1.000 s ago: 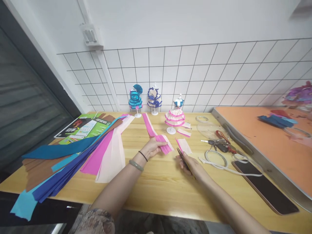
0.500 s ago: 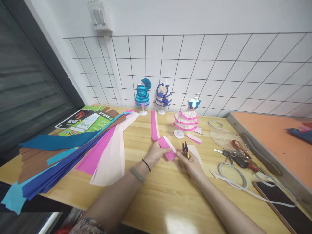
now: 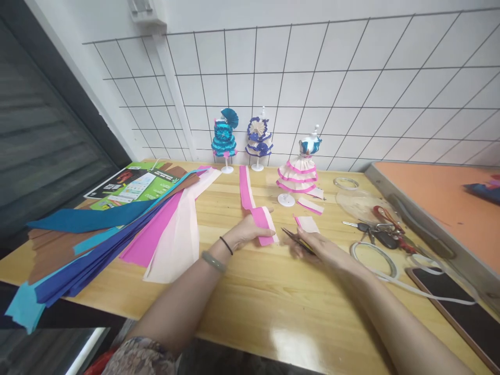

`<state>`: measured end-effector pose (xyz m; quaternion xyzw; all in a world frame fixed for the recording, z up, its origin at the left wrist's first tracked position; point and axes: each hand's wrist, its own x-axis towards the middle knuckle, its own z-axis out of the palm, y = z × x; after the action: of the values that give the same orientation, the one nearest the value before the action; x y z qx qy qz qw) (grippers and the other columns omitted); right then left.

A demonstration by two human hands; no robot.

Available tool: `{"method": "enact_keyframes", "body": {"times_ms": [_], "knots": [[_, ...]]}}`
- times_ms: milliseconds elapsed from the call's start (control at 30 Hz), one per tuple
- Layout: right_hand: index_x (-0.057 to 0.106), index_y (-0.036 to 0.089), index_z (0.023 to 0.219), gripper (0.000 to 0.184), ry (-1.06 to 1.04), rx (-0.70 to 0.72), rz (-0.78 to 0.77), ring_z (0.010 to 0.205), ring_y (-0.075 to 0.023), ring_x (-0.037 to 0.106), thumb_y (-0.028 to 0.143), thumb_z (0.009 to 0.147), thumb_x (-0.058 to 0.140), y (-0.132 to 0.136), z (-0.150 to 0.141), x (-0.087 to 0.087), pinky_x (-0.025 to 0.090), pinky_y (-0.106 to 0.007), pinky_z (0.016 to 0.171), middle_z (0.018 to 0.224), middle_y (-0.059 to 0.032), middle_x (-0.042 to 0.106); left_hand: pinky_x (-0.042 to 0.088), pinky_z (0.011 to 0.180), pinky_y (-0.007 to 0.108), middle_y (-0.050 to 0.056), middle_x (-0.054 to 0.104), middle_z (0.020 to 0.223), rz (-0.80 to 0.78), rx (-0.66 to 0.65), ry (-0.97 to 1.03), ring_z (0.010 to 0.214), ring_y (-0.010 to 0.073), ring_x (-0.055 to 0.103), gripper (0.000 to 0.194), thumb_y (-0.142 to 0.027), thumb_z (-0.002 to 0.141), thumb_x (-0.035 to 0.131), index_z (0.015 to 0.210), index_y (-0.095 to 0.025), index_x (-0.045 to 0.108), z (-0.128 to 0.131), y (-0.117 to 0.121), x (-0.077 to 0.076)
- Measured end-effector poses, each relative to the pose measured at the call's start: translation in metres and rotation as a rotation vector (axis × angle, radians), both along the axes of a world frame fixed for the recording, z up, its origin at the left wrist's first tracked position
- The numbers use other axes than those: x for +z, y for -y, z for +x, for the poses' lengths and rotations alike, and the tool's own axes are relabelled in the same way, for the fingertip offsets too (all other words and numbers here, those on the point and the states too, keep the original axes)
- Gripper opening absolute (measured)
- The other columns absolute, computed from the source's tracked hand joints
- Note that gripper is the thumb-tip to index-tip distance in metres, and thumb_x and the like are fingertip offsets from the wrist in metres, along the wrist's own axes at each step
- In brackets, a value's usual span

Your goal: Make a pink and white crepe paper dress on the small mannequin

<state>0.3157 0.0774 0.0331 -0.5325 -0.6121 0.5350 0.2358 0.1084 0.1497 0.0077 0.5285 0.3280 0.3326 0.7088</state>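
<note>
My left hand [image 3: 250,230] is closed on a pink and cream crepe paper strip [image 3: 263,221], thumb on top; the strip's long tail runs back across the table. In my right hand [image 3: 312,246] is a pair of small scissors [image 3: 297,240], dark blades pointing left toward the strip but apart from it. Just beyond the right hand lies a cut cream piece with a pink edge [image 3: 308,224]. Behind it, a miniature dress form [image 3: 297,174] on a white stand wears a tiered cream skirt with pink trim. Small pink-edged offcuts [image 3: 311,204] lie beside its base.
Two more dressed forms, teal [image 3: 224,138] and navy-cream [image 3: 258,140], stand by the wall. Crepe sheets [image 3: 172,234] fan out at left over a green packet [image 3: 136,182]. Keys [image 3: 378,233], tape rolls [image 3: 374,260] and a phone [image 3: 457,307] lie at right, near an orange-topped surface [image 3: 437,192].
The scissors have turned from pointing up to pointing left, open toward the strip. My right hand has shifted right, away from the strip. The camera view has tilted slightly down.
</note>
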Motion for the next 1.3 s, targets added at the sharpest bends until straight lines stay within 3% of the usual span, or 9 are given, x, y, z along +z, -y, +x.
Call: {"method": "enact_keyframes", "body": {"times_ms": [133,400,733,933,1300], "knots": [[0.062,0.014,0.097,0.059,0.092,0.205,-0.071,0.051,-0.0090,0.034,0.065,0.085,0.034,0.001,0.012,0.008,0.029,-0.025,0.053,0.057,0.0039,0.040,0.042,0.086,0.033,0.006,0.060,0.102,0.032,-0.117,-0.063,0.095,0.0181,0.052,0.078,-0.020,0.055,0.080,0.127,-0.018,0.050,-0.008,-0.003,0.004],[0.056,0.015,0.092,0.052,0.172,0.333,-0.037,0.056,-0.0098,0.038,0.061,0.087,0.033,0.005,0.004,0.007,0.034,-0.025,0.059,0.062,0.0030,0.042,0.038,0.096,0.039,0.012,0.055,0.123,0.093,-0.253,-0.137,0.115,0.0253,0.046,0.081,-0.021,0.057,0.079,0.131,-0.016,0.046,-0.008,-0.002,0.006],[0.059,0.016,0.089,0.053,0.191,0.308,0.003,0.055,-0.0111,0.038,0.063,0.085,0.036,0.008,-0.008,0.006,0.034,-0.026,0.057,0.060,0.0027,0.042,0.041,0.097,0.042,0.013,0.055,0.127,0.086,-0.283,-0.157,0.116,0.0284,0.050,0.072,-0.017,0.055,0.078,0.123,-0.016,0.055,-0.006,0.006,0.020],[0.062,0.016,0.081,0.050,0.129,0.263,0.015,0.052,-0.0106,0.037,0.063,0.081,0.044,0.009,-0.012,0.005,0.033,-0.025,0.053,0.057,0.0020,0.044,0.036,0.103,0.045,0.013,0.052,0.132,0.110,-0.324,-0.152,0.123,0.0297,0.045,0.070,-0.015,0.057,0.076,0.123,-0.016,0.054,-0.003,0.007,0.019],[0.062,0.017,0.082,0.048,0.157,0.266,0.031,0.053,-0.0103,0.037,0.061,0.082,0.043,0.010,-0.016,0.008,0.031,-0.025,0.054,0.059,0.0021,0.044,0.040,0.098,0.043,0.015,0.051,0.132,0.068,-0.334,-0.191,0.120,0.0299,0.048,0.072,-0.018,0.057,0.077,0.124,-0.015,0.053,-0.003,0.006,0.018]]}}
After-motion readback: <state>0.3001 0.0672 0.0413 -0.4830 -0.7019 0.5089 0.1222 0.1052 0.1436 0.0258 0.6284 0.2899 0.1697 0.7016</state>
